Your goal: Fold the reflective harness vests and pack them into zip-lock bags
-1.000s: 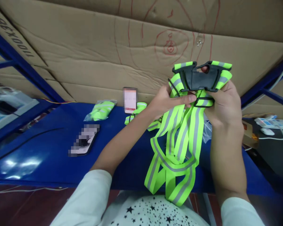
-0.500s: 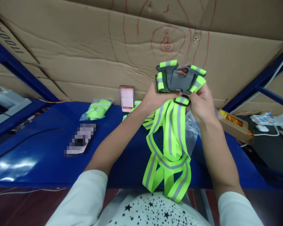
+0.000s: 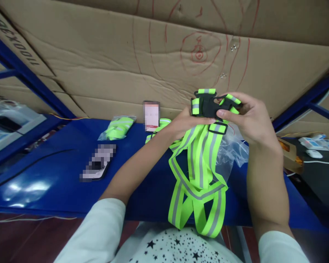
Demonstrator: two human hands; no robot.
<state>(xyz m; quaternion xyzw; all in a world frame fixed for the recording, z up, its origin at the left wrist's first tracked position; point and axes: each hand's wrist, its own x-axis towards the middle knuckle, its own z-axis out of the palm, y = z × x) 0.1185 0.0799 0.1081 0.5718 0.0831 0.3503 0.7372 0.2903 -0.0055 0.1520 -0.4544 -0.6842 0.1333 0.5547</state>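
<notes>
Both my hands hold up a neon-yellow reflective strap harness [image 3: 201, 171] with grey stripes above the blue table [image 3: 57, 171]. At its top is a black plastic buckle [image 3: 207, 106]. My left hand [image 3: 185, 122] grips the straps just under the buckle's left side. My right hand [image 3: 249, 117] is closed round the buckle's right end, thumb pressing near the black slider [image 3: 216, 128]. The strap loops hang down to my lap.
On the table lie a bagged neon strap bundle [image 3: 117, 128], a phone [image 3: 98, 162], an upright card [image 3: 151, 116], more loose straps [image 3: 159, 129] and a clear plastic bag [image 3: 234, 149]. A cardboard wall [image 3: 112, 62] stands behind. A small box [image 3: 290, 155] and devices sit at the right.
The buckle has come lower and a bit right, folded narrower between my hands. My right hand has turned over the buckle's end; the hanging loops swung slightly.
</notes>
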